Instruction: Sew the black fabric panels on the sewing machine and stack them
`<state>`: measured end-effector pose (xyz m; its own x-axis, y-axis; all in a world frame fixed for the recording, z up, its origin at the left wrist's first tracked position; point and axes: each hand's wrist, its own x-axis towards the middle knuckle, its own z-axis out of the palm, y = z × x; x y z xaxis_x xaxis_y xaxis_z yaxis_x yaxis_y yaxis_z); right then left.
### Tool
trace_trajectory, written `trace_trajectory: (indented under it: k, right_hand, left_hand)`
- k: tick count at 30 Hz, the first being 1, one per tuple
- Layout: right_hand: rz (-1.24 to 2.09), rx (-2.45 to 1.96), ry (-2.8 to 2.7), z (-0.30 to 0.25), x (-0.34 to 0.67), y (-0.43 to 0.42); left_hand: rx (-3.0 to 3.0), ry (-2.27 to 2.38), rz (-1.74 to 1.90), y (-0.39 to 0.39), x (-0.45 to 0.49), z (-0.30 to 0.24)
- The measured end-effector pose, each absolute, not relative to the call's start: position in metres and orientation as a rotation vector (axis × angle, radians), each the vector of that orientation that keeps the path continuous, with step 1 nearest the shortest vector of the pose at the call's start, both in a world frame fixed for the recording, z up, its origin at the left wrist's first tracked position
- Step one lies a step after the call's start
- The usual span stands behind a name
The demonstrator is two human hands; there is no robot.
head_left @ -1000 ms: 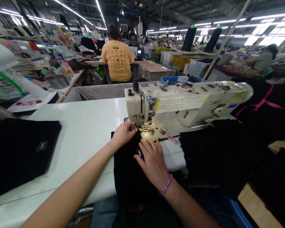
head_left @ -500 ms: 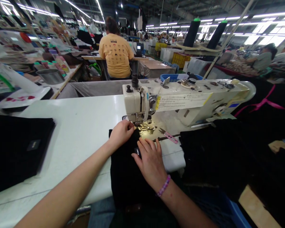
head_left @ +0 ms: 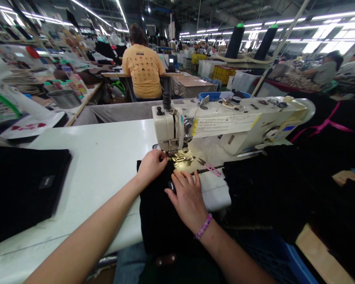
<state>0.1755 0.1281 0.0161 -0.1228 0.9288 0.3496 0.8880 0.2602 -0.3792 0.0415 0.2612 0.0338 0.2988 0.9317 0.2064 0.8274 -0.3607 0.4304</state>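
A piece of black fabric (head_left: 158, 213) lies on the white table (head_left: 100, 157) in front of the white sewing machine (head_left: 225, 124). My left hand (head_left: 150, 165) is closed on the fabric's far edge, right beside the machine's needle and presser foot (head_left: 179, 157). My right hand (head_left: 187, 197) lies flat on the fabric with fingers spread, next to a small dark label (head_left: 171, 185) on the cloth.
Pink thread snips (head_left: 210, 169) lie on the table right of the needle. A stack of black folded pieces (head_left: 20, 189) sits at the left, a heap of black fabric (head_left: 284, 189) at the right. A person in a yellow shirt (head_left: 143, 71) sits ahead, back turned.
Both hands stay on the black fabric near the needle; only the view has shifted slightly.
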Motion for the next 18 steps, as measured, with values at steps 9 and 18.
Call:
trace_trajectory:
  k: [9,18]
  right_hand:
    - [0.155,-1.577,-2.026,0.016,0.189,0.120]
    - [0.248,-1.025,-2.210,0.038,0.201,0.050]
  left_hand:
    - [2.281,1.667,0.707,0.228,0.027,0.057]
    - [1.949,1.553,1.224,0.041,-0.015,0.025]
